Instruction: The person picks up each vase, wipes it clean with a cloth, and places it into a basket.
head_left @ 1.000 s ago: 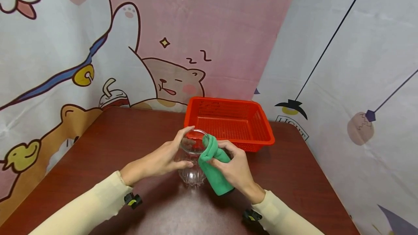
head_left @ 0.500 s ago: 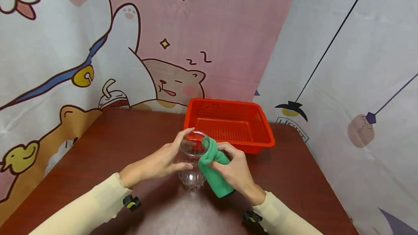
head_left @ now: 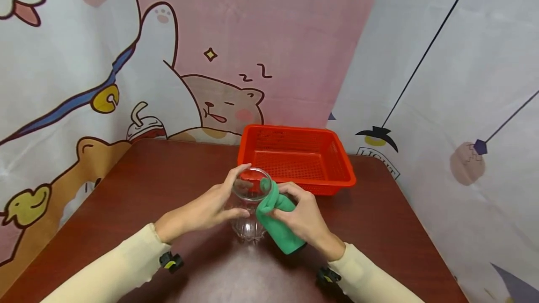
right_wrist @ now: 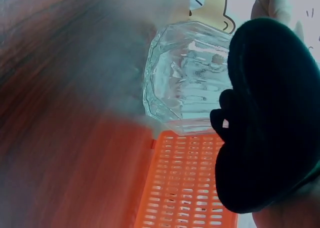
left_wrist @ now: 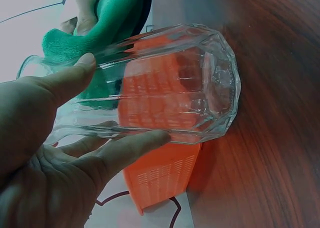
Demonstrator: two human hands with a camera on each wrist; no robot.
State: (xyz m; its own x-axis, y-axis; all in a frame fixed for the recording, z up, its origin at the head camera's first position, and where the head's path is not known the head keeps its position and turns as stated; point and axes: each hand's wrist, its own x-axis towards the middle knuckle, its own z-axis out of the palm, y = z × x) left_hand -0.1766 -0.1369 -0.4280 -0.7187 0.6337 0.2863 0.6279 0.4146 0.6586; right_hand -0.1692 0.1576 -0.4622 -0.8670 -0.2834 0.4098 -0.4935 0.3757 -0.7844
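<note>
— Glass (head_left: pixel 249 205) upright on the table (head_left: pixel 139 186), left hand (head_left: pixel 202 207) wrapped round its side!
— Right hand (head_left: pixel 305 221) clutches the green cloth (head_left: pixel 278 221), pressed over the rim's right edge.

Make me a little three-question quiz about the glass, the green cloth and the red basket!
1. True or false: the red basket has a plate inside.
2. Which hand holds the green cloth against the rim of the glass? A) left B) right
3. Fill in: the glass stands on the ___ table.

Key:
1. False; nothing shows inside it.
2. B, the right hand; the left hand holds the glass.
3. Brown wooden.
</note>
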